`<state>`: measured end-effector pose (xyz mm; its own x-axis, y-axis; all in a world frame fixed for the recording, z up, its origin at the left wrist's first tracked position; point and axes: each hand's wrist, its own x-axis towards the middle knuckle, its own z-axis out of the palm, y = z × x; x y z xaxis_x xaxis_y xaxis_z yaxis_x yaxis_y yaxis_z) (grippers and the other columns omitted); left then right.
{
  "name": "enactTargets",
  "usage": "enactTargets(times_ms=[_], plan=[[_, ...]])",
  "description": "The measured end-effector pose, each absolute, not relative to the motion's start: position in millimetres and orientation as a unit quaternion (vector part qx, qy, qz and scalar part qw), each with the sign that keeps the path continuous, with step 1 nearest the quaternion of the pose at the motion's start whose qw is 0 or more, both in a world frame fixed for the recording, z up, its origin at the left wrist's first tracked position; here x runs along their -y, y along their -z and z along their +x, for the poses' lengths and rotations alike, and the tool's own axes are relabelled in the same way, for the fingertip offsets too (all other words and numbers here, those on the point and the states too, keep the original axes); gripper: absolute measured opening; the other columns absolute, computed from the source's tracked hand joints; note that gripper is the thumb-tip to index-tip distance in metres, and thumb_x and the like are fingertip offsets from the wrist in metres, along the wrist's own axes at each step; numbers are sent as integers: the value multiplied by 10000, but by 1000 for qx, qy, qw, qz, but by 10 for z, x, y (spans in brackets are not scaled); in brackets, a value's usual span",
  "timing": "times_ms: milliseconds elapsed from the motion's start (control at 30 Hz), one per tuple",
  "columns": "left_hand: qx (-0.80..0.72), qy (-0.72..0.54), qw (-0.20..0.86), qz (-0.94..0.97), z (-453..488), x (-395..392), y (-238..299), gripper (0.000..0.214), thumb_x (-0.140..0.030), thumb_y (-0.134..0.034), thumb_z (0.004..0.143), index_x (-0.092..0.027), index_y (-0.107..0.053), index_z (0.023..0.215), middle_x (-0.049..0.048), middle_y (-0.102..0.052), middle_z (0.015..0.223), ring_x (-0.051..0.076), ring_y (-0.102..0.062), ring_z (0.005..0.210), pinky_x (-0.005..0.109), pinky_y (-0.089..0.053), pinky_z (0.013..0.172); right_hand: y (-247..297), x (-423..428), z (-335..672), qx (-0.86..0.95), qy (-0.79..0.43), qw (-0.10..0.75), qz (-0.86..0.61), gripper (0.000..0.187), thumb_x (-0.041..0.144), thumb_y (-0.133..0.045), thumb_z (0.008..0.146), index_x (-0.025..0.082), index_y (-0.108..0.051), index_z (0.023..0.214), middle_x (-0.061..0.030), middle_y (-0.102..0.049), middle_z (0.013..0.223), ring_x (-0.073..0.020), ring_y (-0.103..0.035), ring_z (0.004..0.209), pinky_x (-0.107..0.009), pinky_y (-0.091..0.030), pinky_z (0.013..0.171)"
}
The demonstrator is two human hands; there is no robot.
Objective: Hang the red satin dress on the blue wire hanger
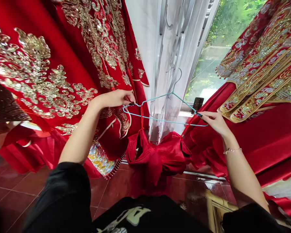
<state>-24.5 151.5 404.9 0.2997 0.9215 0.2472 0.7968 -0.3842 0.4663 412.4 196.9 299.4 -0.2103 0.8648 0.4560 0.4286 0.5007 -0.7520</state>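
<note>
Your left hand (113, 98) and right hand (214, 123) each pinch one end of the light-blue wire hanger (165, 121), its red satin garment (155, 158) hanging below on narrow straps (142, 117), so keep it level.

Pale blue hanger (160, 120); red robe (63, 55) with gold embroidery (31, 68)

The left hand (113, 98) was hemmed in by a red embroidered gown (50, 64) hanging close on its outer side; the right hand (215, 123) had a second gown (264, 81) just beyond it. A white curtain (169, 64) obstructed passage forward of the wire hanger (160, 119). A bunched red garment (155, 155) occupied the space beneath the hanger. Free room was found lower down, over the tile floor (12, 184) at left.
</note>
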Motion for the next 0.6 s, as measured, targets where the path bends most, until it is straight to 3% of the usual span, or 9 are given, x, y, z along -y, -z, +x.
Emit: enactTargets(times_ms=[100,133,233,333,467,600], plan=[[-539,-351,-70,762,-181,-1042,-3732,315,-64,-462,870,-127,-675,1094,102,-664,1145,254,-612,1159,490,-383,1135,-2779,-1899,4156,705,-213,531,-419,302,403,-678,790,262,-754,1047,-48,-704,1109,-209,-646,1024,-340,-528,893],[-521,-360,-86,769,-124,-876,-3530,336,-75,-437,877,-151,-668,1110,109,-659,1167,263,-596,1176,488,-398,1126,-2646,-1887,4179,668,-201,584,-415,319,392,-668,796,270,-727,1085,-47,-682,1166,-205,-634,1073,-345,-517,935],[-469,-290,140,823,70,-506,-2782,280,-211,-472,927,-233,-641,1149,72,-699,1157,229,-655,1069,411,-517,1014,-2097,-1899,4265,533,-198,699,-433,318,411,-577,818,263,-645,1091,-49,-655,1216,-186,-645,1026,-355,-526,905],[-452,-212,282,819,183,-379,-2176,186,-323,-496,936,-214,-647,948,58,-700,981,214,-664,911,367,-554,895,-1543,-1937,4342,573,-276,554,-538,234,410,-603,738,266,-631,920,-50,-692,1076,-206,-648,898,-360,-544,772],[-430,-204,327,816,151,-382,-2014,282,-368,-486,946,-215,-521,711,-7,-577,736,179,-591,801,358,-498,957,-1192,-1959,4386,637,-325,404,-570,148,224,-737,613,286,-635,700,-13,-688,738,-221,-624,725,-367,-530,665],[-444,-241,369,780,100,-394,-2277,231,-362,-524,898,-210,-464,736,-13,-537,743,151,-507,723,278,-484,747,-1163,-1992,4388,676,-351,318,-564,179,292,-713,816,209,-620,689,16,-650,661,-125,-582,612,-278,-509,604]])
